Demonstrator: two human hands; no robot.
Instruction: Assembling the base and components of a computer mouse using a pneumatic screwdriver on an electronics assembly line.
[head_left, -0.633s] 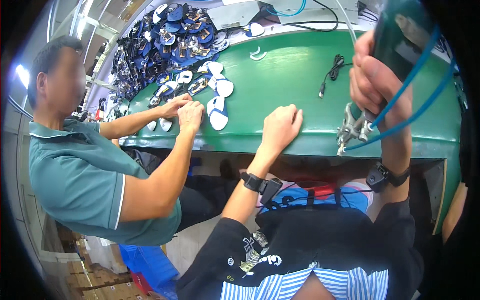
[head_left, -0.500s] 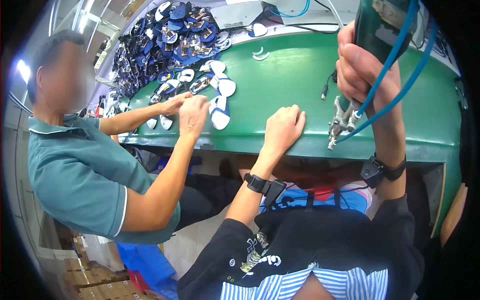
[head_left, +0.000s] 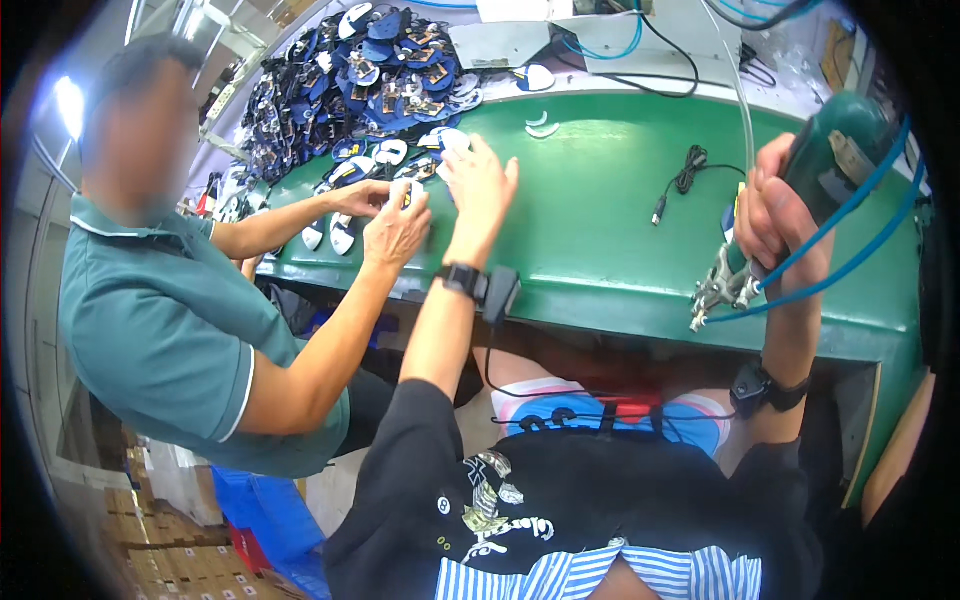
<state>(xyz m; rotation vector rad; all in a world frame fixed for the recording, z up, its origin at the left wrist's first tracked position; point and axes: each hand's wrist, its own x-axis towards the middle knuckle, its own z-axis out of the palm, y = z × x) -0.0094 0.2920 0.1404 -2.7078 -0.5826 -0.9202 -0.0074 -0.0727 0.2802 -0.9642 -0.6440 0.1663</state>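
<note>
My right hand [head_left: 785, 215] is closed around a green hand-held air tool [head_left: 845, 135], raised over the table's right side. Two blue hoses run to the tool, and its metal head [head_left: 718, 290] sticks out below my fist. My left hand [head_left: 482, 188] is over the table with its fingers stretched and apart. It is nearest to a blue-and-white rounded part [head_left: 453, 140], partly hidden by my fingers; I cannot tell if they touch. Just left of it, a co-worker's hands [head_left: 395, 230] hold a small white piece [head_left: 405, 190].
A heap of blue parts with small circuit boards [head_left: 370, 75] fills the back left of the green table [head_left: 600, 220]. Two white curved strips [head_left: 542, 128] lie mid-table. A coiled black cable [head_left: 690, 170] lies at right. The co-worker in a green shirt [head_left: 170, 330] stands close on my left.
My left hand has moved left and away from me, from the table's front edge toward the parts, its fingers spreading. My right hand has shifted slightly right and nearer with the air tool.
</note>
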